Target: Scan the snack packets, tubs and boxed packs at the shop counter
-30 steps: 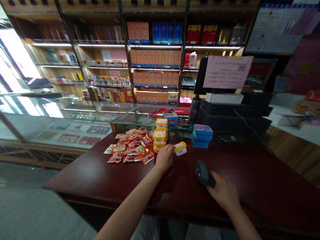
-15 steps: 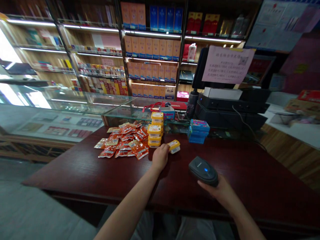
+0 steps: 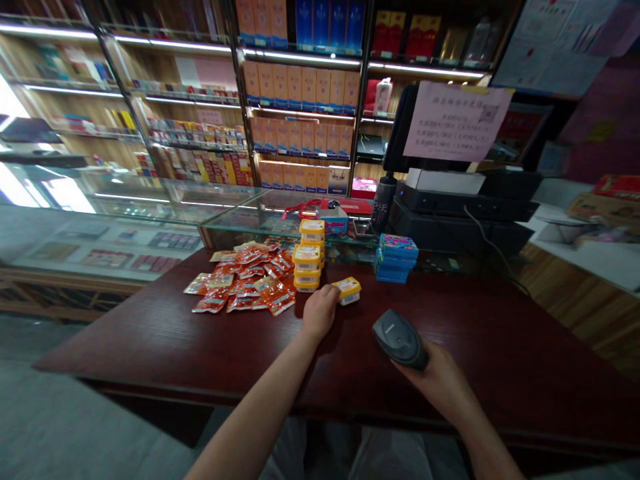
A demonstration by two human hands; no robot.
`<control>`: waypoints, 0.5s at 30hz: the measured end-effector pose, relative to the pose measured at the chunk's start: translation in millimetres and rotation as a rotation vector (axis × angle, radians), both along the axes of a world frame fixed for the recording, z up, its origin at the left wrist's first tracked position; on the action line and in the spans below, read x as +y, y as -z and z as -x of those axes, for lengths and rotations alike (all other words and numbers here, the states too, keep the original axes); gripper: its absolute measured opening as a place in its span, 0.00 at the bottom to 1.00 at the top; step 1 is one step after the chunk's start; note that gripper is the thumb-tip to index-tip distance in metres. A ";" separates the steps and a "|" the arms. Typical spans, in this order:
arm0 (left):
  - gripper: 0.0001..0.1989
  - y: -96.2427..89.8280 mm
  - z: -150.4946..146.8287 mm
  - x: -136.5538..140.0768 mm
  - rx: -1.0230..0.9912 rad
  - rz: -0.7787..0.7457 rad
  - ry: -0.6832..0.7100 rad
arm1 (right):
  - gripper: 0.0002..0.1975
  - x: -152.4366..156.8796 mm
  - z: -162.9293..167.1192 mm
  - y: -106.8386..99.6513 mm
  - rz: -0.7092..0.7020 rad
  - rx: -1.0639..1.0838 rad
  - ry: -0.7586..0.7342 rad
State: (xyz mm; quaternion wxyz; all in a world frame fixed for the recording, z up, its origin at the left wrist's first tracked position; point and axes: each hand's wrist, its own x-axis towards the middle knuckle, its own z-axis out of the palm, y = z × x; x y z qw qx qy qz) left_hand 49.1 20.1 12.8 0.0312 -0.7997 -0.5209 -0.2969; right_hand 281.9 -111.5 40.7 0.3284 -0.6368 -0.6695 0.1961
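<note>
My left hand (image 3: 321, 311) grips the left end of a small yellow-lidded tub (image 3: 349, 291), whose barcode side faces me. In my right hand (image 3: 434, 367) is a dark grey barcode scanner (image 3: 400, 339), its head pointing up and left toward the tub. My fingers wrap its handle, mostly hidden underneath. Just behind my left hand stands a stack of similar yellow tubs (image 3: 307, 267). Left of the stack lies a loose pile of orange-red foil packets (image 3: 245, 277). A stack of blue packs (image 3: 396, 259) sits beyond the scanner.
The dark red wooden desk (image 3: 150, 340) carries these goods. A glass counter (image 3: 235, 217) borders its far side. At the back right is a monitor with a pink paper notice (image 3: 455, 127), beside a black bottle (image 3: 383, 202). Shelves of boxes (image 3: 303, 137) line the wall.
The blue light on the scanner has gone out, and the scanner has shifted slightly left. My left hand still holds the tub in nearly the same place. The view has tilted a little.
</note>
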 end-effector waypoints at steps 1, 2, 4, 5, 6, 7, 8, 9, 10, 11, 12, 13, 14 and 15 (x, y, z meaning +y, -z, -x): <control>0.10 0.1 0.3 -0.1 0.003 -0.007 0.031 | 0.16 -0.1 0.0 -0.9 -0.002 -0.108 0.056; 0.10 0.3 0.5 -0.2 0.007 -0.013 0.066 | 0.14 -0.1 0.4 -1.7 0.002 -0.219 0.105; 0.10 0.8 1.0 -0.3 0.016 -0.018 0.138 | 0.12 0.8 1.7 -2.4 0.013 -0.409 0.168; 0.10 1.2 1.2 -0.3 0.018 -0.016 0.171 | 0.11 1.5 2.4 -1.8 0.010 -0.474 0.186; 0.10 1.8 1.3 -0.2 0.011 -0.014 0.201 | 0.10 2.4 2.9 -0.2 0.000 -0.520 0.196; 0.09 2.6 1.5 0.0 -0.008 -0.011 0.229 | 0.10 3.3 3.2 2.2 -0.019 -0.553 0.201; 0.09 3.6 1.6 0.4 -0.044 -0.011 0.253 | 0.11 4.0 3.2 5.5 -0.041 -0.578 0.204; 0.08 4.7 1.7 1.0 -0.093 -0.010 0.272 | 0.11 4.7 2.9 9.5 -0.065 -0.597 0.207; 0.09 5.8 1.6 1.8 -0.152 -0.006 0.284 | 0.12 5.0 2.4 13.7 -0.089 -0.611 0.208; 0.10 6.7 1.3 2.8 -0.215 0.002 0.283 | 0.13 5.2 1.6 18.1 -0.109 -0.619 0.212; 0.12 7.4 0.7 4.1 -0.274 0.015 0.269 | 0.14 5.2 0.6 22.2 -0.124 -0.621 0.213; 0.14 7.6 -0.4 5.8 -0.326 0.034 0.249 | 0.14 5.1 -0.4 25.9 -0.133 -0.617 0.213; 0.15 7.3 -2.0 7.9 -0.368 0.058 0.227 | 0.14 5.0 -1.5 29.0 -0.141 -0.610 0.212; 0.16 6.6 -4.4 10.4 -0.401 0.083 0.208 | 0.15 4.8 -2.6 31.4 -0.152 -0.600 0.208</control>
